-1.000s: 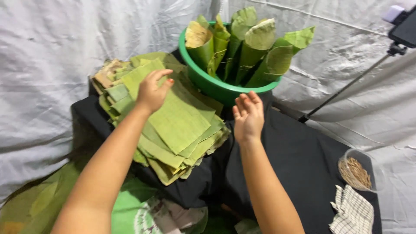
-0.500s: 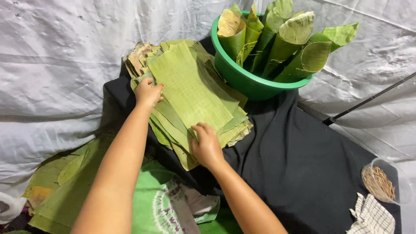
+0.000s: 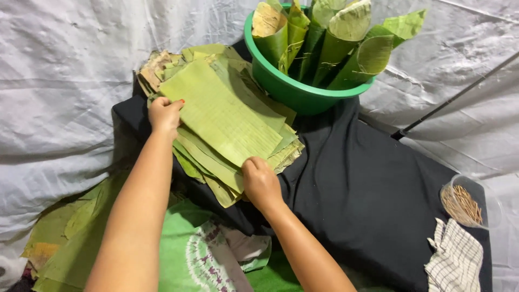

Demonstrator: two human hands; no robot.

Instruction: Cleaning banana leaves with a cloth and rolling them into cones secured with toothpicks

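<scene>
At centre frame, the left hand (image 3: 165,113) pinches the upper-left edge of the top flat green banana leaf sheet (image 3: 219,116) on the stack; the right hand (image 3: 260,181) grips its lower corner, just below the round green plastic basin (image 3: 292,89).

packages: none | labels: none | signs: none | screens: none

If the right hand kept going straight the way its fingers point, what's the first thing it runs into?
The right hand already grips the near edge of the top leaf; further on, probably the green basin of rolled leaves, though depth is unclear.
</scene>
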